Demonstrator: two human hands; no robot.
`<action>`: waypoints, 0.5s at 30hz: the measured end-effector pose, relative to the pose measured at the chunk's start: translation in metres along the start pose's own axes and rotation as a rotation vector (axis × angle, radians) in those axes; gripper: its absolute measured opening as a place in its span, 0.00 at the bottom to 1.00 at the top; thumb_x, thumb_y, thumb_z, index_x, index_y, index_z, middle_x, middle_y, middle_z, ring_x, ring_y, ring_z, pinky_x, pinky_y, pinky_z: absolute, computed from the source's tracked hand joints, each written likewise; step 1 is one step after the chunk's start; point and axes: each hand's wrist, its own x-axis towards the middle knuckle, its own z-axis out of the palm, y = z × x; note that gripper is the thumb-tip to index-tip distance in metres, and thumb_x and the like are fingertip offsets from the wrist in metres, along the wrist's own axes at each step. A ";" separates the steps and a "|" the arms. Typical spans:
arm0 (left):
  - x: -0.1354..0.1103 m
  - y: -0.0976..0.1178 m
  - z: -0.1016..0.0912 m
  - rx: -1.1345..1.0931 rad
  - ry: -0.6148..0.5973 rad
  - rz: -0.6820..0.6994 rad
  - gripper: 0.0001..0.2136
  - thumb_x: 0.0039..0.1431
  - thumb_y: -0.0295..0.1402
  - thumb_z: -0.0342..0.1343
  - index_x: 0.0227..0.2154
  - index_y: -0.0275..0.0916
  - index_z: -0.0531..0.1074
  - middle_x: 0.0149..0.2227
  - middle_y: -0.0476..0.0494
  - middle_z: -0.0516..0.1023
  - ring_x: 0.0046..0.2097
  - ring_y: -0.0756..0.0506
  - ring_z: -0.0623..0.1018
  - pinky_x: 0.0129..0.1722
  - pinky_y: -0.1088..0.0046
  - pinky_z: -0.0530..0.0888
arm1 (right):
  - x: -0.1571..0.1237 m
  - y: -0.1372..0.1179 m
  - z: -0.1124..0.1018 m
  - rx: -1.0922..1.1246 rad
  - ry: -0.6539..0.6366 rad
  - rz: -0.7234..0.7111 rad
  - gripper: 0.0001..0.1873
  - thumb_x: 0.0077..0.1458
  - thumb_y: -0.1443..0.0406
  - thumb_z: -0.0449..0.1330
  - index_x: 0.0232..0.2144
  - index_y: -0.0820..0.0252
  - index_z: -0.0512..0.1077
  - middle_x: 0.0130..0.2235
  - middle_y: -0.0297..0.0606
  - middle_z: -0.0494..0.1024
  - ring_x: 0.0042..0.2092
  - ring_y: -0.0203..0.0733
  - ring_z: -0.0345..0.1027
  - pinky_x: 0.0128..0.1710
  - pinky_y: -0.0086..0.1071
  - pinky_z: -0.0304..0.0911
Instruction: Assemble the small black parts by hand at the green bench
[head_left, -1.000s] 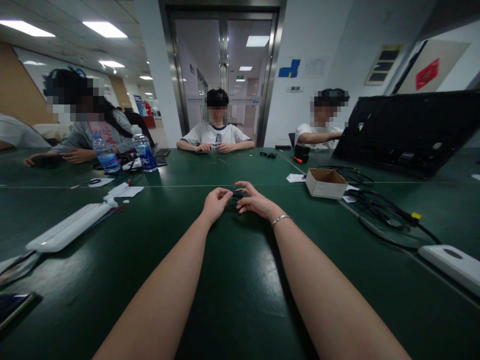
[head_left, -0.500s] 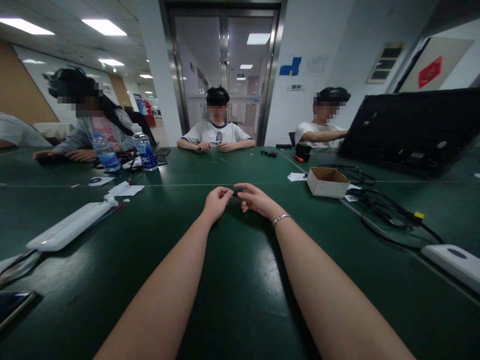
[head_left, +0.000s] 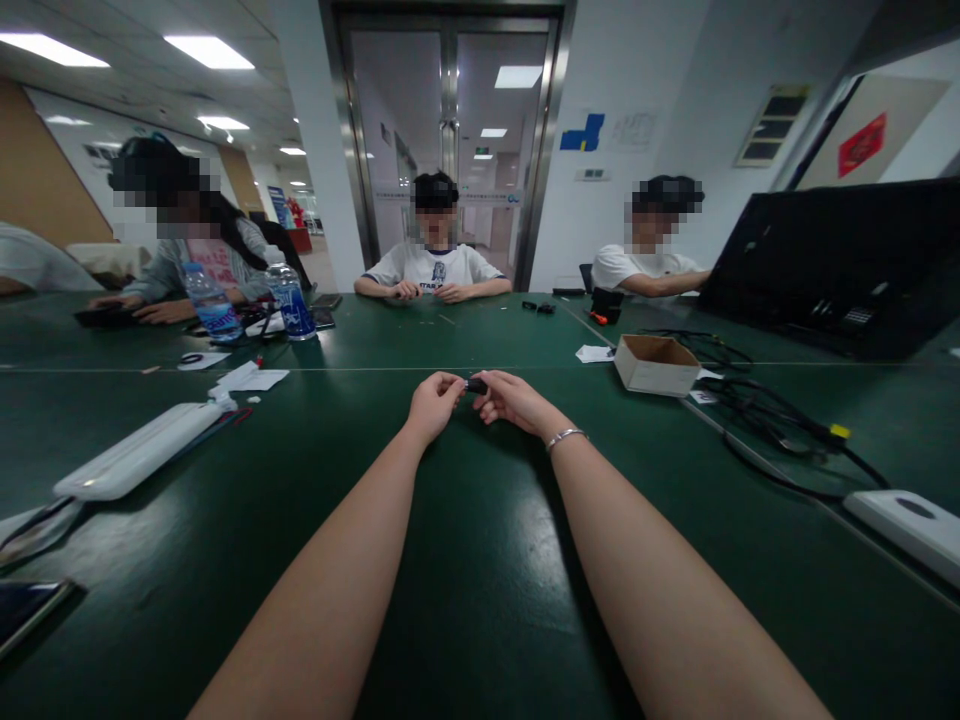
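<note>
Both my arms stretch out over the dark green table. My left hand and my right hand meet at the middle of the table, fingers pinched on a small black part held between them. A thin bracelet sits on my right wrist. The part is too small to make out in detail.
An open cardboard box and black cables lie to the right, a white device nearer. A long white bar, papers and two water bottles are at left. Three people sit across; a black panel leans at right.
My right hand's fingers have curled in tighter onto the small black part; both hands stayed in nearly the same place. The person at far left has leaned slightly.
</note>
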 end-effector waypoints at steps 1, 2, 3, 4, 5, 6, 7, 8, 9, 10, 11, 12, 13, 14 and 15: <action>0.000 0.000 0.000 -0.001 0.003 -0.003 0.09 0.52 0.36 0.60 0.29 0.35 0.71 0.27 0.46 0.74 0.27 0.50 0.71 0.29 0.74 0.68 | 0.000 0.000 0.000 -0.006 -0.001 -0.009 0.09 0.60 0.67 0.59 0.43 0.62 0.67 0.28 0.36 0.74 0.22 0.34 0.70 0.20 0.25 0.70; 0.000 0.000 0.000 -0.004 0.006 -0.008 0.09 0.51 0.36 0.61 0.30 0.35 0.71 0.27 0.45 0.74 0.27 0.50 0.71 0.29 0.74 0.69 | 0.000 0.000 0.000 -0.002 -0.008 -0.026 0.10 0.59 0.70 0.60 0.44 0.62 0.68 0.28 0.34 0.73 0.22 0.33 0.69 0.21 0.24 0.70; 0.000 0.001 0.000 -0.007 0.008 -0.014 0.09 0.51 0.36 0.61 0.30 0.35 0.71 0.27 0.45 0.74 0.27 0.50 0.71 0.29 0.74 0.69 | -0.001 0.000 0.000 0.008 -0.018 -0.043 0.14 0.56 0.73 0.61 0.45 0.61 0.68 0.29 0.33 0.72 0.23 0.32 0.70 0.22 0.24 0.71; 0.000 0.001 0.000 -0.008 0.011 -0.018 0.09 0.51 0.36 0.61 0.30 0.35 0.71 0.27 0.45 0.74 0.27 0.50 0.71 0.29 0.74 0.69 | -0.001 0.000 0.000 0.020 -0.028 -0.053 0.19 0.53 0.75 0.63 0.47 0.60 0.67 0.30 0.32 0.72 0.24 0.32 0.71 0.24 0.25 0.72; 0.000 0.001 0.000 -0.007 0.011 -0.020 0.09 0.52 0.36 0.60 0.29 0.35 0.71 0.27 0.45 0.74 0.27 0.50 0.71 0.29 0.74 0.69 | -0.001 0.000 0.000 0.029 -0.034 -0.051 0.23 0.51 0.76 0.64 0.48 0.59 0.66 0.31 0.32 0.72 0.25 0.32 0.72 0.26 0.25 0.73; 0.000 0.001 0.000 -0.005 0.010 -0.018 0.08 0.52 0.35 0.60 0.29 0.35 0.71 0.27 0.46 0.74 0.27 0.50 0.71 0.29 0.74 0.68 | 0.000 0.000 0.001 0.028 -0.032 -0.038 0.23 0.52 0.75 0.64 0.49 0.59 0.66 0.32 0.33 0.73 0.26 0.33 0.72 0.27 0.26 0.73; 0.000 0.002 0.000 -0.003 0.008 -0.016 0.07 0.52 0.34 0.60 0.29 0.35 0.71 0.27 0.46 0.74 0.27 0.50 0.71 0.29 0.74 0.68 | 0.000 0.000 0.001 0.019 -0.026 -0.018 0.20 0.54 0.73 0.64 0.49 0.60 0.66 0.32 0.34 0.74 0.25 0.34 0.72 0.26 0.26 0.73; -0.001 0.002 0.000 -0.002 0.006 -0.015 0.07 0.52 0.34 0.59 0.29 0.35 0.71 0.27 0.46 0.74 0.27 0.50 0.71 0.29 0.74 0.68 | 0.001 0.000 0.001 0.002 -0.017 0.000 0.16 0.57 0.70 0.62 0.48 0.62 0.66 0.31 0.36 0.74 0.24 0.34 0.72 0.24 0.26 0.73; -0.001 0.002 0.000 -0.003 0.004 -0.015 0.07 0.52 0.34 0.59 0.29 0.35 0.71 0.27 0.46 0.74 0.27 0.50 0.71 0.29 0.75 0.68 | 0.002 0.000 0.001 -0.017 -0.007 0.012 0.12 0.60 0.67 0.60 0.46 0.63 0.67 0.29 0.37 0.74 0.23 0.34 0.70 0.22 0.26 0.72; 0.000 0.001 0.000 -0.005 0.003 -0.017 0.07 0.52 0.34 0.59 0.29 0.35 0.71 0.27 0.46 0.74 0.27 0.50 0.71 0.29 0.75 0.68 | 0.002 0.000 0.002 -0.036 -0.001 0.016 0.10 0.61 0.66 0.58 0.45 0.64 0.67 0.28 0.37 0.74 0.22 0.33 0.69 0.20 0.25 0.70; 0.000 0.001 0.000 -0.007 0.003 -0.017 0.07 0.52 0.34 0.60 0.29 0.35 0.71 0.27 0.46 0.74 0.27 0.50 0.71 0.29 0.75 0.68 | 0.002 0.000 0.002 -0.049 0.001 0.010 0.09 0.61 0.67 0.58 0.44 0.64 0.67 0.27 0.36 0.74 0.21 0.33 0.68 0.20 0.24 0.70; 0.000 0.000 0.000 -0.009 0.004 -0.016 0.08 0.52 0.35 0.60 0.29 0.35 0.71 0.27 0.46 0.74 0.27 0.50 0.71 0.29 0.75 0.68 | 0.002 0.000 0.002 -0.053 -0.002 -0.003 0.10 0.60 0.69 0.60 0.44 0.64 0.67 0.26 0.34 0.74 0.21 0.32 0.68 0.20 0.24 0.70; 0.000 0.000 0.000 -0.009 0.005 -0.013 0.08 0.52 0.35 0.60 0.29 0.35 0.71 0.27 0.46 0.74 0.27 0.50 0.71 0.29 0.75 0.68 | 0.002 0.000 0.002 -0.051 -0.008 -0.017 0.13 0.57 0.71 0.61 0.45 0.63 0.67 0.27 0.33 0.73 0.21 0.32 0.69 0.21 0.24 0.71; 0.001 -0.001 0.000 -0.008 0.006 -0.008 0.08 0.52 0.35 0.60 0.30 0.35 0.71 0.27 0.46 0.74 0.27 0.50 0.71 0.29 0.75 0.68 | 0.002 0.000 0.002 -0.044 -0.011 -0.024 0.16 0.55 0.73 0.62 0.46 0.62 0.66 0.27 0.32 0.74 0.22 0.32 0.70 0.23 0.24 0.72; 0.001 -0.002 0.000 -0.007 0.008 -0.003 0.08 0.52 0.35 0.59 0.30 0.35 0.71 0.27 0.46 0.74 0.27 0.50 0.71 0.28 0.75 0.68 | 0.001 -0.001 0.002 -0.035 -0.007 -0.025 0.18 0.55 0.74 0.62 0.47 0.62 0.66 0.28 0.32 0.74 0.23 0.32 0.71 0.24 0.24 0.72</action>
